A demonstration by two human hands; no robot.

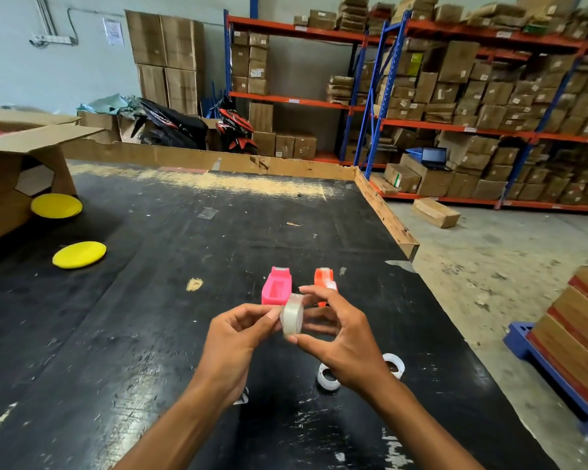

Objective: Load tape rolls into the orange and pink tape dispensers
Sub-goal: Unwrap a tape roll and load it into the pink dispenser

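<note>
Both hands hold a clear tape roll [293, 318] on edge above the black table [150, 300]. My left hand [238, 337] pinches its left side with fingertips. My right hand [340, 334] grips it from the right, thumb under and fingers over. Just beyond the roll stands the pink dispenser [276, 286], its cavity showing no roll. The orange dispenser [324, 281] stands to its right, partly hidden by my right fingers, with something whitish on it. Two more white tape rolls lie on the table under my right wrist: one [327, 378] and another [394, 364].
Two yellow discs [78, 254] [56, 205] lie at the table's left, near an open cardboard box [21, 164]. A cardboard strip [201, 159] lines the far edge. Right of the table are a blue pallet [540, 354] with stacked boxes and shelving full of cartons.
</note>
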